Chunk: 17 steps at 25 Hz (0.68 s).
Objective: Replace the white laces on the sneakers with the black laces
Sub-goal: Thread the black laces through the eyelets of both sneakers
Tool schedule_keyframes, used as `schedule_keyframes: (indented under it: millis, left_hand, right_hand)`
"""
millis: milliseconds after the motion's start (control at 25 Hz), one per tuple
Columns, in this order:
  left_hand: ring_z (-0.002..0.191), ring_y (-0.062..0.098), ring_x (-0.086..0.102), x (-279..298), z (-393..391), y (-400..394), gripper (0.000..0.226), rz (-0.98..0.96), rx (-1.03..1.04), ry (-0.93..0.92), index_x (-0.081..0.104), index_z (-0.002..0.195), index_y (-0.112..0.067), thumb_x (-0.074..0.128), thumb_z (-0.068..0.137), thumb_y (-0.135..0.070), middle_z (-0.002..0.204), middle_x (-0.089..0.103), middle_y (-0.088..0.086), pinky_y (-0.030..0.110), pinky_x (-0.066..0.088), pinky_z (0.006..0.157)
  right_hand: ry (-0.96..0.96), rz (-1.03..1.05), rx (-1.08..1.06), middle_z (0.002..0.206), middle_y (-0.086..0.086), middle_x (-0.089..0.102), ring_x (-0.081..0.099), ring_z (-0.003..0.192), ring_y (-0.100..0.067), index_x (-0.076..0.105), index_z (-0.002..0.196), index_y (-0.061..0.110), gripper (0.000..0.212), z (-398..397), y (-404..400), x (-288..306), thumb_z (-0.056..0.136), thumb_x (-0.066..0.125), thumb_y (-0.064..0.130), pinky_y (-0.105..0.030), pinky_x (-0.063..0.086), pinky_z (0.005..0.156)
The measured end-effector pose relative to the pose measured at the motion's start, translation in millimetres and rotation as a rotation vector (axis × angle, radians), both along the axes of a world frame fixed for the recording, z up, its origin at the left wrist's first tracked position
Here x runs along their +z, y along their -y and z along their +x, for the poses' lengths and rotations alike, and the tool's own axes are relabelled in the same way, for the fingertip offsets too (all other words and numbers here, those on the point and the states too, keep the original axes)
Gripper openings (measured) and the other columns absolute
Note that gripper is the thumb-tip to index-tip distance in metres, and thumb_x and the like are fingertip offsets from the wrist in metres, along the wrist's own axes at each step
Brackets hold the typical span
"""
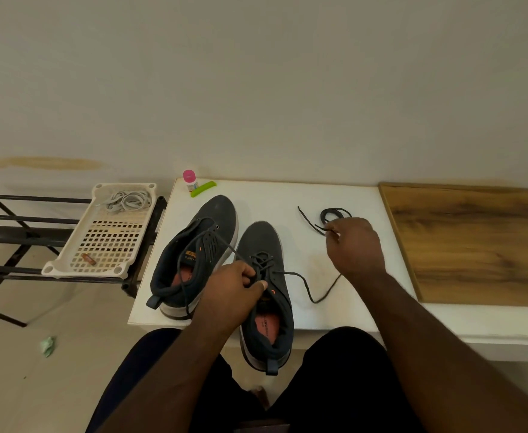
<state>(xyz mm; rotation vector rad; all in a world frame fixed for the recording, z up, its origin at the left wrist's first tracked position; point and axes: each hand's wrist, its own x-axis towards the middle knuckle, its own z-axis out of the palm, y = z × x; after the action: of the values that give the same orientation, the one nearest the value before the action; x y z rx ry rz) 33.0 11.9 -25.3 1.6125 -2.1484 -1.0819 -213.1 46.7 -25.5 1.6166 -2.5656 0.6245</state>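
1. On tabletop point(287, 195): left hand point(234, 285) pinching black lace point(300, 281) at near sneaker point(264, 276); right hand point(351, 245) gripping coiled lace point(331, 214) far right.
2. Risking tangling, slack loops catching.

Soft, even, rather dim indoor light falls across the white rectangular tabletop point(319, 198), with no glare. Around it, shadows stay faint and diffuse. Wide-angle distortion bows its far edge; detail softens toward the frame's corners, and colours look muted.
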Motion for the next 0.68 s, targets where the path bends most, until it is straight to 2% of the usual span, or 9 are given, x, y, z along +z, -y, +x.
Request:
schedule_keyframes:
  millis: [80, 200, 280, 320, 400, 480, 560, 680]
  left_hand:
    - [0.078, 0.000, 0.059, -1.7, 0.1, 1.4, 0.017, -0.011, 0.000, 0.010, 0.066, 0.096, -0.023, 0.068, 0.088, -0.038, 0.082, 0.065, -0.012, 0.019, 0.049, 0.072]
    - [0.076, 0.002, 0.063, -4.7, 3.4, 6.9, 0.011, 0.043, 0.013, -0.023, 0.070, 0.090, -0.025, 0.066, 0.089, -0.034, 0.079, 0.069, -0.011, 0.028, 0.056, 0.076]
    - [0.074, 0.009, 0.067, -10.3, 7.8, 12.4, 0.009, 0.128, 0.057, -0.119, 0.072, 0.083, -0.024, 0.068, 0.088, -0.029, 0.074, 0.071, -0.007, 0.035, 0.059, 0.077]
    - [0.074, 0.014, 0.070, -12.8, 10.0, 14.5, 0.009, 0.185, 0.093, -0.192, 0.073, 0.081, -0.022, 0.068, 0.088, -0.025, 0.073, 0.072, -0.004, 0.039, 0.060, 0.077]
    - [0.078, 0.023, 0.072, -15.0, 12.3, 15.3, 0.011, 0.292, 0.170, -0.315, 0.075, 0.082, -0.017, 0.067, 0.089, -0.017, 0.075, 0.074, 0.003, 0.046, 0.062, 0.077]
    - [0.082, 0.027, 0.073, -15.5, 13.4, 14.8, 0.011, 0.355, 0.214, -0.372, 0.074, 0.085, -0.012, 0.066, 0.091, -0.012, 0.079, 0.074, 0.008, 0.043, 0.062, 0.077]
    - [0.083, 0.027, 0.073, -14.2, 13.7, 14.3, 0.010, 0.390, 0.233, -0.414, 0.074, 0.087, -0.009, 0.065, 0.092, -0.011, 0.081, 0.075, 0.009, 0.038, 0.062, 0.076]
    - [0.082, 0.025, 0.073, -14.8, 14.1, 14.3, 0.009, 0.421, 0.250, -0.447, 0.074, 0.089, -0.008, 0.066, 0.092, -0.011, 0.083, 0.075, 0.010, 0.036, 0.062, 0.075]
  right_hand:
    - [0.019, 0.013, 0.113, 0.095, -0.003, 0.073, 0.064, 0.093, -0.024, 0.076, 0.104, 0.018, 0.018, 18.5, 4.2, 16.4, 0.093, 0.062, 0.020, -0.038, 0.054, 0.081]
    - [0.369, 0.013, 0.149, 0.090, 0.004, 0.070, 0.062, 0.087, -0.013, 0.076, 0.098, 0.021, 0.014, 64.6, -4.6, 23.8, 0.093, 0.064, 0.027, -0.031, 0.049, 0.079]
    - [0.620, 0.038, 0.120, 0.084, 0.010, 0.071, 0.065, 0.080, -0.007, 0.076, 0.092, 0.023, 0.011, 94.0, -15.8, 16.7, 0.091, 0.066, 0.026, -0.027, 0.053, 0.078]
    - [0.680, 0.063, 0.120, 0.084, 0.010, 0.072, 0.066, 0.078, -0.006, 0.077, 0.092, 0.024, 0.011, 103.6, -19.8, 11.1, 0.090, 0.066, 0.025, -0.027, 0.055, 0.078]
    - [0.673, 0.116, 0.131, 0.089, 0.010, 0.073, 0.066, 0.081, -0.004, 0.077, 0.097, 0.023, 0.013, 111.4, -22.8, 0.5, 0.092, 0.066, 0.023, -0.024, 0.054, 0.081]
    - [0.631, 0.150, 0.145, 0.094, 0.008, 0.074, 0.065, 0.084, -0.005, 0.077, 0.100, 0.022, 0.014, 113.5, -20.8, -3.8, 0.093, 0.065, 0.022, -0.017, 0.050, 0.079]
    - [0.585, 0.185, 0.158, 0.093, 0.008, 0.072, 0.063, 0.081, -0.005, 0.077, 0.098, 0.021, 0.014, 115.4, -17.4, -4.4, 0.093, 0.064, 0.022, -0.011, 0.044, 0.071]
    - [0.535, 0.214, 0.153, 0.085, 0.007, 0.070, 0.061, 0.073, -0.006, 0.075, 0.091, 0.020, 0.013, 116.5, -14.9, -5.8, 0.091, 0.062, 0.021, -0.012, 0.042, 0.065]
